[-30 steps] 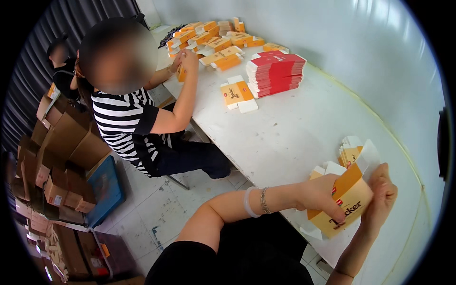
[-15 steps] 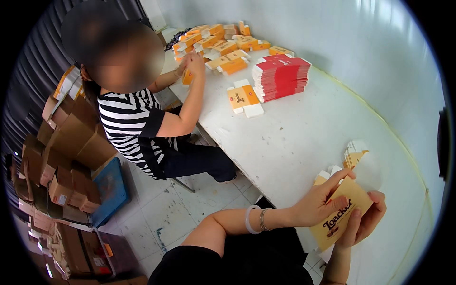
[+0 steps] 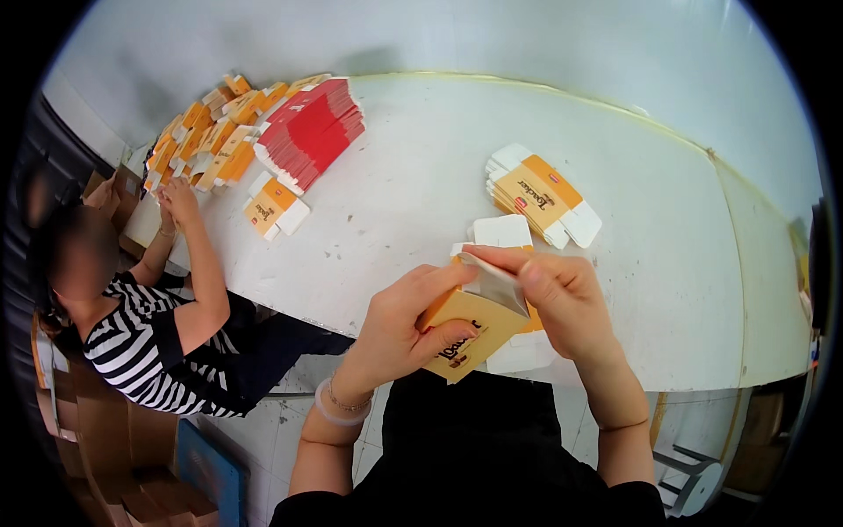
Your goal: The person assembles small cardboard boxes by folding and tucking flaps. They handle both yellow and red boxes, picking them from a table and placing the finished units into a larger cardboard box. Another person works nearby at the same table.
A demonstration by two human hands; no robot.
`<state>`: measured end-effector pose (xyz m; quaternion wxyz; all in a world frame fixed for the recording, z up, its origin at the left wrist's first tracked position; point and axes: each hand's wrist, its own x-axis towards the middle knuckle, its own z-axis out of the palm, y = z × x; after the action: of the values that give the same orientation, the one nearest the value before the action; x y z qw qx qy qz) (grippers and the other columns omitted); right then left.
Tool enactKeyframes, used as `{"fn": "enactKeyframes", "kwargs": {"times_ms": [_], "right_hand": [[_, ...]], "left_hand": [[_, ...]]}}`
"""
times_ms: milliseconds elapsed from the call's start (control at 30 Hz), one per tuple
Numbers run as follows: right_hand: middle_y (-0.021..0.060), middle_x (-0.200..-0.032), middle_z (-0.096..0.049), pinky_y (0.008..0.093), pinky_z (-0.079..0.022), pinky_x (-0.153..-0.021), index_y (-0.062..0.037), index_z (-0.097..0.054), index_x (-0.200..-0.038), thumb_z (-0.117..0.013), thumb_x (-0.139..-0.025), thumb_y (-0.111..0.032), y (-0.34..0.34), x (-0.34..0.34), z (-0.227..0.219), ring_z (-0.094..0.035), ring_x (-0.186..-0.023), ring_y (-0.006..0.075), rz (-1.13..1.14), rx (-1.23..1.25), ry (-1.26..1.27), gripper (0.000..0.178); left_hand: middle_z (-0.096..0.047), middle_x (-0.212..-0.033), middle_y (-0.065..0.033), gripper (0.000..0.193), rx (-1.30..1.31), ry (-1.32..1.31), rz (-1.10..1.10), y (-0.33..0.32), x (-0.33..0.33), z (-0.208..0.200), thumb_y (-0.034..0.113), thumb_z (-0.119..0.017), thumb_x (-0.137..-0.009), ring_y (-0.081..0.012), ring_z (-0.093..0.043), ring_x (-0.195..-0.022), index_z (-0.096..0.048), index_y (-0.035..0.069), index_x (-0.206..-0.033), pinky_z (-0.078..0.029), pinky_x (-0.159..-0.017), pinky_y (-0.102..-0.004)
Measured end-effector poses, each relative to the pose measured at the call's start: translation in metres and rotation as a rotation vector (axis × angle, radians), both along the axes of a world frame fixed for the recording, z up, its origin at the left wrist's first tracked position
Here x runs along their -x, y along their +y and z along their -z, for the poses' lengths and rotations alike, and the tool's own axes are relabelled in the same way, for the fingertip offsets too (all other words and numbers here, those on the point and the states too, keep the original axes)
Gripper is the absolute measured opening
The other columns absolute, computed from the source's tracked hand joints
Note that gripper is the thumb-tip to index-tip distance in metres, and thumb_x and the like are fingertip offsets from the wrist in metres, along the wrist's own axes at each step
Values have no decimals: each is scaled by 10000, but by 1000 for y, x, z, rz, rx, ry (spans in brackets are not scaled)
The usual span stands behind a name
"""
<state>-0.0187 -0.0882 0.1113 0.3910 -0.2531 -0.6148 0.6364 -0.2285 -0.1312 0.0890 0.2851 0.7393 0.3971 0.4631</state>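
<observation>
Over the near edge of the table, my left hand (image 3: 395, 329) grips the left side of a yellow cardboard box (image 3: 483, 321), thumb on its front face. The box is spread at its upper end, where a pale inside shows. At that end my right hand (image 3: 571, 299) pinches a white flap along the right edge, its thumb bent. Beneath the box and my hands lies a flat yellow-and-white carton (image 3: 505, 231), partly hidden. Just beyond sits a small fanned stack of flat yellow cartons (image 3: 544, 198) with white flaps.
At the far left of the white table (image 3: 421, 158) stand a tall row of red flat cartons (image 3: 312, 132), a single yellow carton (image 3: 272, 209) and a pile of yellow boxes (image 3: 206, 132). A co-worker in a striped shirt (image 3: 167, 351) sits left. A stool (image 3: 694, 483) stands lower right.
My view has swung right, so the table and co-worker sit further left. My right hand has shifted to the box's upper end, which now gapes; before, the box looked flatter between both hands.
</observation>
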Motion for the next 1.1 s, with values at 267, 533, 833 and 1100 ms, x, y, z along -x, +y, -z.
{"fn": "enactKeyframes", "kwargs": {"times_ms": [267,533,833,1100], "right_hand": [[145,-1102,-668,304,-529,-733,-31,-642,-1167,-596,-910,-105,-5,2,6,-672,-877,233,213,-469,-171,271],[179,-1315,-537,380,-467,-925,9,-558,-1242,-636,-842,-76,-11,16,7,-561,-1137,335,263,-793,-206,417],[150,-1379,-479,394,-418,-994,-13,-500,-1302,-657,-843,-127,-3,-5,28,-478,-1242,343,6,-701,-216,499],[104,-1083,-575,420,-431,-878,-16,-574,-1083,-676,-846,-251,34,2,102,-519,-1063,288,410,-726,-673,349]], "left_hand": [[-633,-1097,-159,679,40,-215,-9,-5,-7,19,265,-760,-812,-208,-650,-925,-421,33,-1353,-530,-770,-303],[-630,-1096,-155,671,2,-240,-29,-1,-17,24,223,-725,-850,-185,-646,-916,-379,33,-1393,-529,-775,-301],[-638,-1073,-158,505,-79,5,-155,-11,-13,6,139,-681,-868,-225,-632,-962,-480,8,-1313,-509,-820,-345],[-544,-1314,-121,502,-813,990,-792,174,224,-102,288,-657,-869,-328,-523,-1166,-507,167,-1332,-453,-926,-440]]}}
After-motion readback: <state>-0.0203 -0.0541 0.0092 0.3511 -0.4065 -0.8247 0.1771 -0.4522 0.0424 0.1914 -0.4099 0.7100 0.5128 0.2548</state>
